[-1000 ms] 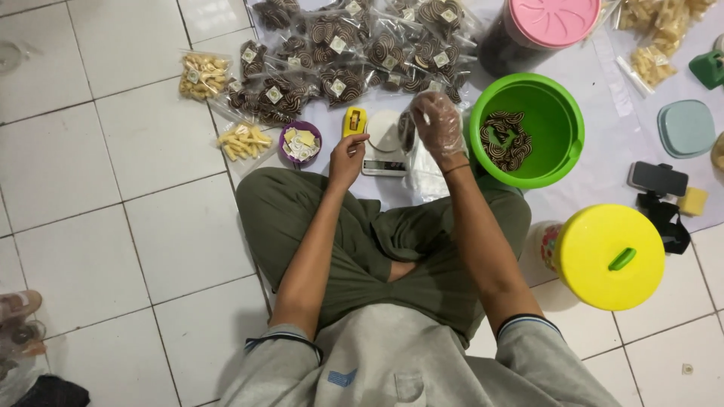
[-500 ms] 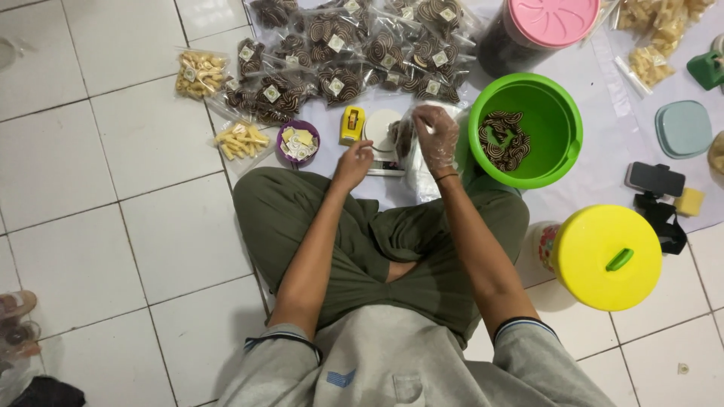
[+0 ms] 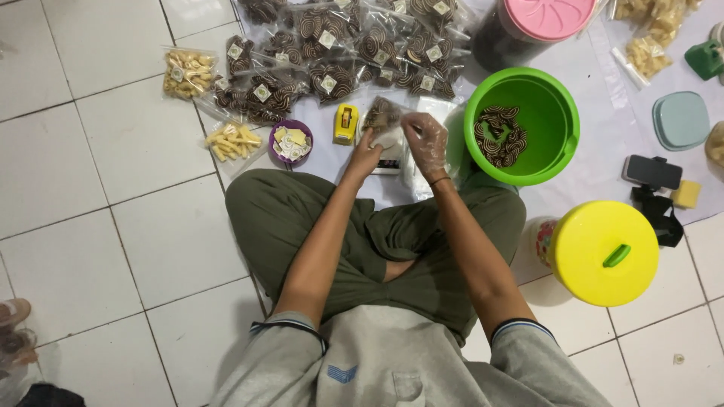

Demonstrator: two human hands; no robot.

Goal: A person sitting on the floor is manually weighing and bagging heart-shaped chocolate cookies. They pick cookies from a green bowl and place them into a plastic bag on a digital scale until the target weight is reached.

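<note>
A clear plastic bag (image 3: 383,114) with a few brown spiral cookies in it stands on a small white scale (image 3: 389,163) on the floor in front of my crossed legs. My left hand (image 3: 366,156) grips the bag's lower left side. My right hand (image 3: 427,142), in a thin clear glove, holds the bag's right edge. A yellow tape dispenser (image 3: 345,123) lies just left of my left hand, apart from it. Right of my right hand stands a green bucket (image 3: 554,102) with more spiral cookies at its bottom.
Several filled cookie bags (image 3: 332,45) lie in a heap beyond the scale. A purple bowl of small labels (image 3: 290,142), bags of yellow snacks (image 3: 232,140), a yellow-lidded tub (image 3: 603,252), a pink-lidded jar (image 3: 547,19) and a phone on a stand (image 3: 651,172) surround me.
My left hand left the yellow tape dispenser and moved right onto the bag. My right hand shifted from above the scale onto the bag's right edge.
</note>
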